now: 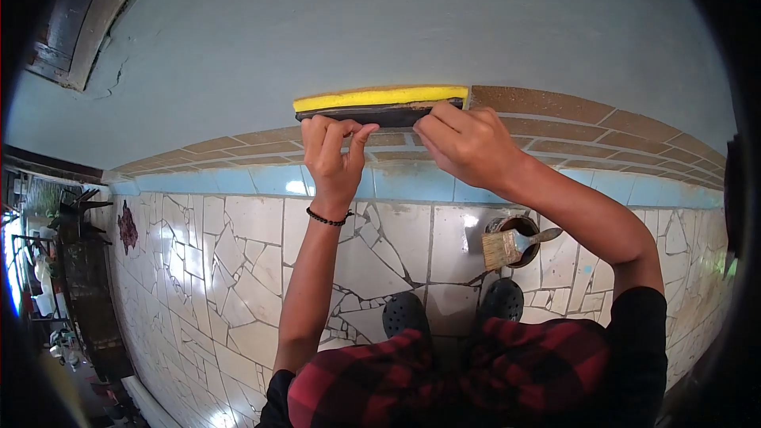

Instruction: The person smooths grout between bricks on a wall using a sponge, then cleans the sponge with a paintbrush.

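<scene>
1 head-worn camera supplies 1 view, facing forward and steeply down. The wide-angle lens bows straight edges; dark borders ring the frame corners. The wall [396, 24] fills the upper half, the floor [388, 246] the lower. Left hand [329, 158] and right hand [469, 143] register near center, within arm's reach.

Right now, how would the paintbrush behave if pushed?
The paintbrush might slide or tip off, since it lies across the open container. Its bristles look fibrous, so they would probably bend; the slim handle suggests it's fairly light.
</scene>
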